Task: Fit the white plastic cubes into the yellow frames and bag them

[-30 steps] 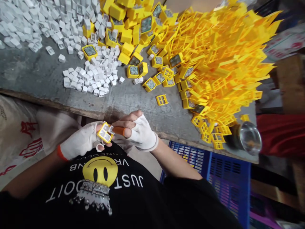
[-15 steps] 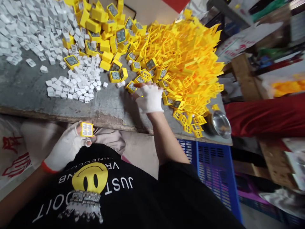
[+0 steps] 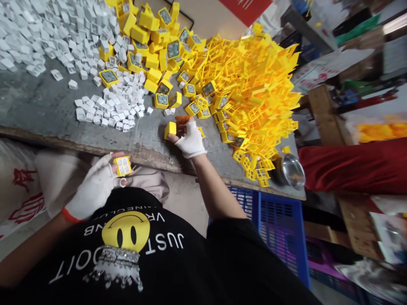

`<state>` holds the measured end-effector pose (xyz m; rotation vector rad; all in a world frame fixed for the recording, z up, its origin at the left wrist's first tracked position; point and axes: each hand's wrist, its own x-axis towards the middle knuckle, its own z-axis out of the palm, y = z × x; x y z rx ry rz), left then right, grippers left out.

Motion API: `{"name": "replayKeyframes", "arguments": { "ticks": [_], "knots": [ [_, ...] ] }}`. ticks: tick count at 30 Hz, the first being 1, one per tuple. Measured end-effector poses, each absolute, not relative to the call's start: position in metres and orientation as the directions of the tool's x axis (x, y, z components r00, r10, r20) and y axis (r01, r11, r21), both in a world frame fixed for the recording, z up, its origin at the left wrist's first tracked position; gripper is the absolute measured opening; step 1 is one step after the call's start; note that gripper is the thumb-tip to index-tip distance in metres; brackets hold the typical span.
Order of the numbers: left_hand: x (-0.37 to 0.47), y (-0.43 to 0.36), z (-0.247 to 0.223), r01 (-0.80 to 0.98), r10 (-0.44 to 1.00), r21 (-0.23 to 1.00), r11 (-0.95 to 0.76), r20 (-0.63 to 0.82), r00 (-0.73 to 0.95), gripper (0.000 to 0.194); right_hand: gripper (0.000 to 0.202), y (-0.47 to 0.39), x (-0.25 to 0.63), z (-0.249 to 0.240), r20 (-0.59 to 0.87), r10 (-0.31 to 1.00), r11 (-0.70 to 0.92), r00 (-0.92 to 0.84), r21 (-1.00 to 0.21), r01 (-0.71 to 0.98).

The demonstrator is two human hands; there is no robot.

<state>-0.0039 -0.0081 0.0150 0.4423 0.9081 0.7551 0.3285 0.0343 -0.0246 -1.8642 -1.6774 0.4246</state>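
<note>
My left hand [image 3: 98, 182], in a white fingerless glove, holds a yellow-framed block with four white squares [image 3: 122, 166] in front of the table edge. Over the grey table [image 3: 143, 144], my right hand [image 3: 189, 137], gloved alike, has its fingers around a yellow block [image 3: 170, 130]. Yellow blocks with grey tops [image 3: 161, 100] lie just beyond it. Small white caps [image 3: 108, 106] are gathered left of my right hand. To its right rises a heap of yellow window-like frames [image 3: 254, 84].
A large pile of white caps [image 3: 63, 34] covers the far left. More yellow blocks [image 3: 152, 46] are heaped at the back. A metal bowl [image 3: 293, 168] stands at the right corner, above a blue crate [image 3: 281, 237]. Red cloth [image 3: 349, 167] hangs farther right.
My right hand has moved left and turned, and a yellow block now shows in its fingers. My left hand still holds its block, now slightly tilted. The view has shifted a little.
</note>
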Motion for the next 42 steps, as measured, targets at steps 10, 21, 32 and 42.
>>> {"name": "replayKeyframes", "arguments": {
  "ticks": [10, 21, 32, 42],
  "knots": [
    [0.003, -0.006, 0.018, -0.390, 0.756, 0.650, 0.652, -0.522, 0.395, 0.023, 0.055, -0.043, 0.339, -0.010, -0.046, 0.964, -0.264, 0.260, -0.119, 0.957],
    [0.003, -0.014, 0.019, -0.445, 0.770, 0.629, 0.638, -0.516, 0.376, 0.029, 0.063, -0.006, 0.321, 0.029, -0.125, 0.990, 0.056, -0.061, -0.041, 0.998],
    [0.003, -0.016, 0.018, -0.489, 0.741, 0.557, 0.672, -0.523, 0.421, 0.019, 0.058, -0.011, 0.230, 0.055, 0.326, 0.742, 0.669, -0.586, -0.423, 0.611],
    [0.005, -0.023, 0.012, -0.462, 0.772, 0.620, 0.634, -0.464, 0.435, 0.029, 0.048, -0.016, 0.238, 0.051, 0.293, 0.736, 0.676, -0.610, -0.335, 0.656]
  ]
}}
